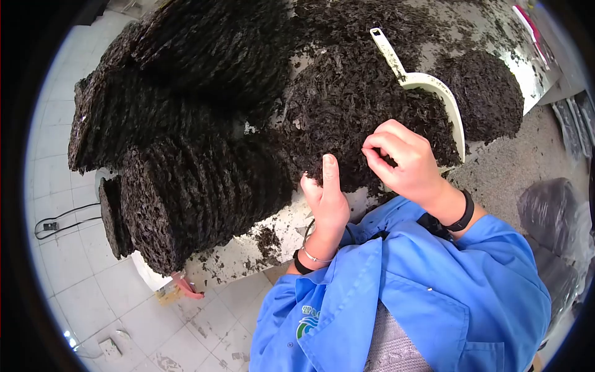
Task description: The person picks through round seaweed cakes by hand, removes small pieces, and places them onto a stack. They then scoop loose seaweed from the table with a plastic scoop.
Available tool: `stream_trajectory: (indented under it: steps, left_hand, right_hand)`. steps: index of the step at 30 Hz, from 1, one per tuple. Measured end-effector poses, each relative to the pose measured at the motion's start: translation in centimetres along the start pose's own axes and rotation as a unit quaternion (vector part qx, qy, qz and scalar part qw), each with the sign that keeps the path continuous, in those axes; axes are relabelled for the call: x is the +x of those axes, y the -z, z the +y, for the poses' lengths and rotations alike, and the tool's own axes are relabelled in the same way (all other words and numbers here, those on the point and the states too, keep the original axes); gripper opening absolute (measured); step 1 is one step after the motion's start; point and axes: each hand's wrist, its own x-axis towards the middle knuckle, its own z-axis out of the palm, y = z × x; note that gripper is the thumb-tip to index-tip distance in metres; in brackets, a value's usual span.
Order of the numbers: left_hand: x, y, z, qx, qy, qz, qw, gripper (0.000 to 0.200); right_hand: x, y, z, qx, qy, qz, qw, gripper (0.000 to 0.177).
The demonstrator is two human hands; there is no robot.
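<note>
A loose mound of dark dried seaweed (341, 99) lies in front of me. My left hand (328, 201) is at its near edge, the thumb stretched up over the seaweed and the other fingers partly hidden beneath or behind it. To the right, my right hand (403, 161) hovers over the mound with fingers curled and tips pinched together; whatever may be between them is too small to make out. Just beyond it, a white scoop (455, 115) with a long handle rests tilted on the seaweed, dark flakes inside.
Tall stacks of round dried seaweed cakes (186, 192) fill the left side. Another round cake (486, 96) lies at the right. Flakes litter the white table (242, 251). A pink-and-white tool (530, 31) is at the far right, plastic bags (551, 214) below. A black cable (68, 217) hangs left.
</note>
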Motion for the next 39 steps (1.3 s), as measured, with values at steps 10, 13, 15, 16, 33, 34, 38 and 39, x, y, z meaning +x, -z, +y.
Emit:
stream_trajectory:
  steps: [10,13,15,16,33,34,38,39]
  left_hand:
    - [0.3,0.8,-0.8,0.005,0.04,0.064,0.997,0.023]
    - [0.3,0.9,-1.5,0.044,0.015,0.044,0.998,0.028]
    - [0.6,0.4,-1.4,0.002,0.029,0.031,0.999,0.032]
    - [0.7,0.0,-0.8,-0.04,0.049,0.023,0.998,0.034]
    - [0.5,-0.4,-0.8,-0.125,0.16,-0.025,0.979,0.037]
    - [0.4,-1.0,-0.3,-0.086,0.192,-0.011,0.978,0.039]
    - [0.5,-1.5,0.0,-0.163,0.181,-0.016,0.97,0.026]
    - [0.8,-0.8,-0.4,-0.145,0.178,-0.034,0.973,0.035]
  right_hand:
    - [-1.5,6.3,3.4,-0.046,-0.167,0.065,0.983,0.012]
    - [-1.8,6.4,3.4,-0.122,-0.134,0.042,0.983,0.015]
    - [-1.4,5.8,2.4,-0.093,-0.098,0.083,0.987,0.015]
    - [-1.3,5.6,1.8,-0.094,-0.078,0.098,0.988,0.021]
    - [-7.8,22.7,21.7,-0.194,-0.328,0.282,0.88,0.069]
    - [-7.9,22.3,21.5,-0.078,-0.306,0.306,0.898,0.071]
    - [-7.1,21.2,19.2,-0.297,-0.314,0.361,0.826,0.069]
    - [-7.5,21.0,20.0,-0.217,-0.298,0.402,0.839,0.072]
